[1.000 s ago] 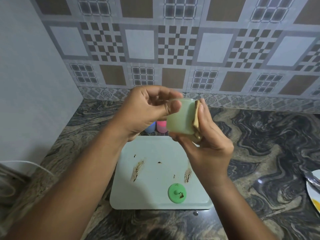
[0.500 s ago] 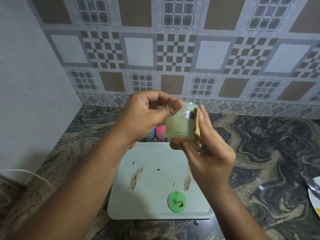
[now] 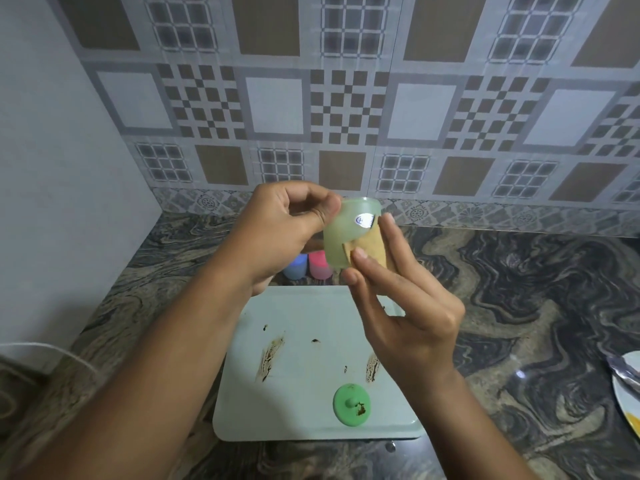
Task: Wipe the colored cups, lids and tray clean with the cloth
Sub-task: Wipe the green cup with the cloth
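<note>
Centre frame: left hand [image 3: 273,233] grips green cup [image 3: 341,233], right hand [image 3: 408,317] pinches cloth [image 3: 372,245] against it. Risk: hard rubbing knocks cup loose onto stained tray [image 3: 311,313].

Centre of frame: left hand [image 3: 277,233] grips a pale green cup [image 3: 341,237], and right hand [image 3: 412,323] pinches a tan cloth [image 3: 372,247] against its side, just under a white sticker. Below: tray [image 3: 311,313] on the marbled counter [image 3: 519,306], smeared brown, with a smudged green lid [image 3: 351,404] near its lower edge. Blue cup [image 3: 295,268] and pink cup [image 3: 318,266] stand side by side above the tray. Plate [image 3: 627,393] at right edge.
</note>
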Demonstrator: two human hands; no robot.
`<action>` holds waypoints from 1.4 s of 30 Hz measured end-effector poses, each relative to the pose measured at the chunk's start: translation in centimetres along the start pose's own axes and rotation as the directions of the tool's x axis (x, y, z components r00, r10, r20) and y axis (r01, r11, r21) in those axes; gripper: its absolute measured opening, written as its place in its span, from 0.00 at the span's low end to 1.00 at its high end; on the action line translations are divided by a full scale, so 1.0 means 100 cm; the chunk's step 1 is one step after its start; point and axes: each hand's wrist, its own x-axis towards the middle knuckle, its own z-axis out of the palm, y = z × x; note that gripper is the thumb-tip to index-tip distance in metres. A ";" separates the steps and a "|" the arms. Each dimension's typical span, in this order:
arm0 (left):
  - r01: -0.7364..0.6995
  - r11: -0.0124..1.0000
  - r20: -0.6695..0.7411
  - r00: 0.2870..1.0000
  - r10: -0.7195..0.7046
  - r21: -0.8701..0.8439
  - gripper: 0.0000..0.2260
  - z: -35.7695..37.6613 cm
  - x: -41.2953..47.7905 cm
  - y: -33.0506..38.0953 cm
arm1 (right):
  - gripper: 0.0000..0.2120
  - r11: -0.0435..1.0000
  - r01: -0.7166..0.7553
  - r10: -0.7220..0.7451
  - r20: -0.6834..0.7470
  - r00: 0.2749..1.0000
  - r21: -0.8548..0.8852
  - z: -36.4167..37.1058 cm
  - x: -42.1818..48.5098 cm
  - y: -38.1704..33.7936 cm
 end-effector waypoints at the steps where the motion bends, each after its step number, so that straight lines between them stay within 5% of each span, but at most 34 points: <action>1: 0.005 1.000 0.008 1.000 -0.005 0.004 0.05 -0.001 0.000 0.000 | 0.09 1.000 -0.018 0.018 -0.008 1.000 0.025 -0.001 0.001 0.002; 9: 0.007 1.000 0.007 1.000 -0.007 0.016 0.04 -0.001 -0.001 -0.001 | 0.08 1.000 0.019 -0.017 0.082 0.997 -0.024 -0.001 0.004 0.001; 16: 0.031 0.999 0.029 0.999 -0.032 0.017 0.04 -0.004 -0.001 -0.002 | 0.06 0.993 -0.037 0.042 -0.040 0.998 0.109 -0.007 0.008 0.002; 23: 0.014 1.000 0.044 0.999 -0.015 0.023 0.04 -0.005 -0.002 0.001 | 0.03 1.000 0.015 -0.014 0.028 1.000 -0.026 -0.003 0.009 0.001; 42: -0.009 0.999 0.053 0.999 0.007 0.040 0.08 -0.012 -0.002 -0.005 | 0.04 0.999 -0.031 0.032 0.010 0.999 -0.029 0.004 0.001 -0.004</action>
